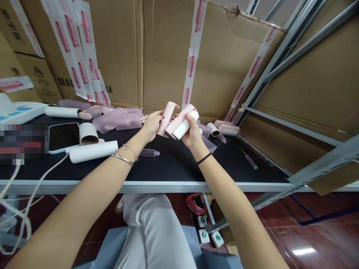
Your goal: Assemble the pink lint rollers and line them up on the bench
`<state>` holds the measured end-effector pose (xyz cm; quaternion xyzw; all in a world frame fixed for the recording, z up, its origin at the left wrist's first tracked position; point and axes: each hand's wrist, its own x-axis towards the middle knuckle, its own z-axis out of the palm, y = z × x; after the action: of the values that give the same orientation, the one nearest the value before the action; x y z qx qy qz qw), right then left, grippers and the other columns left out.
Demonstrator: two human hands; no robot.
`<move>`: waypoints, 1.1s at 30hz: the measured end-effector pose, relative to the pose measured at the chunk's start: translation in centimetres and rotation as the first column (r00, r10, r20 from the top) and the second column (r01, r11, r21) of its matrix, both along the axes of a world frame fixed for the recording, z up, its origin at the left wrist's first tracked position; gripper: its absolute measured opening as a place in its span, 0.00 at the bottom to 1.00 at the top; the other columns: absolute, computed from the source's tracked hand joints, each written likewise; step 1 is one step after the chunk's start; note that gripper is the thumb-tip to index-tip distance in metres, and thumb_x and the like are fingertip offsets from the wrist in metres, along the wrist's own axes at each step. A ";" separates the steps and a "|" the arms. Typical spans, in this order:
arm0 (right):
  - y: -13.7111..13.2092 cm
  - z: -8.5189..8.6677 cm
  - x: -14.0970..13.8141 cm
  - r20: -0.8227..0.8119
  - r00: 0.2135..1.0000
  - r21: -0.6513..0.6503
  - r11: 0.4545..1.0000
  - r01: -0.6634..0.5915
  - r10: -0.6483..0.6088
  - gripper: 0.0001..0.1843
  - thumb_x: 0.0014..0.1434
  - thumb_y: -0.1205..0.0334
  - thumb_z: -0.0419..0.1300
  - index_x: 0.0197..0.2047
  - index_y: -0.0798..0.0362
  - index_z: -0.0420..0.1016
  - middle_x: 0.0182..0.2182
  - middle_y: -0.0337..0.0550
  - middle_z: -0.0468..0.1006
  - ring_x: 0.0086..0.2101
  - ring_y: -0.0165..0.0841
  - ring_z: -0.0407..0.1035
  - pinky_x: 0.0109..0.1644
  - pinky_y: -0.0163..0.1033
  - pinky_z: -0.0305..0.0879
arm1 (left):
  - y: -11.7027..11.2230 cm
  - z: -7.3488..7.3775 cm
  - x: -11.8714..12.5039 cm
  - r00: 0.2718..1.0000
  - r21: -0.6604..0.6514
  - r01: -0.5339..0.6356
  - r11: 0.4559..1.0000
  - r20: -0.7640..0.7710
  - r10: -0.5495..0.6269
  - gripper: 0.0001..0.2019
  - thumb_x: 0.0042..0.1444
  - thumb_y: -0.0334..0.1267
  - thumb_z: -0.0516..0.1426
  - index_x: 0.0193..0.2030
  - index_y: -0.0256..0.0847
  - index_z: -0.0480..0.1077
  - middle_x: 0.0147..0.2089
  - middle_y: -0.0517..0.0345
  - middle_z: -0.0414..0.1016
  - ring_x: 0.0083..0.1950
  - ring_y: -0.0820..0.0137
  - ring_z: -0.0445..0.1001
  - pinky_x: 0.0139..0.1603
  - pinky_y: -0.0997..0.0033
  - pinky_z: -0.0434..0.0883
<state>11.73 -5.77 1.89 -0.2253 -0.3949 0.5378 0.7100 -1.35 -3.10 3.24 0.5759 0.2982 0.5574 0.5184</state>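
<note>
My left hand (150,126) is closed on a pale pink curved shell piece (168,116), gripping it by its left side and holding it tilted. Close beside it, my right hand (193,133) grips a second pink shell (177,122) with a white cylinder (183,128) lying along it. My right thumb presses on the white cylinder. Both parts are held above the black tabletop, a small gap between them. Behind my hands lie translucent purple pouches (123,118). Below my left wrist rests a slim clear purplish tube (149,152).
White tubes (94,151) and a phone (64,139) lie at left, near white cables (42,183). At right are pink parts (228,129), an open-ended white tube (213,129) and a screwdriver (249,158). Cardboard (165,56) stands behind; a metal frame (316,168) bounds the right side.
</note>
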 end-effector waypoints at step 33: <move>0.0 0.6 10.1 0.939 -0.173 0.331 0.640 0.693 -0.298 0.24 0.53 0.48 0.60 0.47 0.56 0.70 0.49 0.57 0.72 0.54 0.51 0.63 0.55 0.57 0.59 | -0.5 -0.3 0.2 0.994 -0.033 0.005 0.999 0.113 -0.002 0.22 0.45 0.42 0.64 0.46 0.35 0.66 0.40 0.50 0.75 0.42 0.64 0.76 0.45 0.60 0.75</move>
<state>21.78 -5.76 2.47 -0.7568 -0.5415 -0.0333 0.3647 -1.16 -3.56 2.92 0.5354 0.2764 0.5832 0.5448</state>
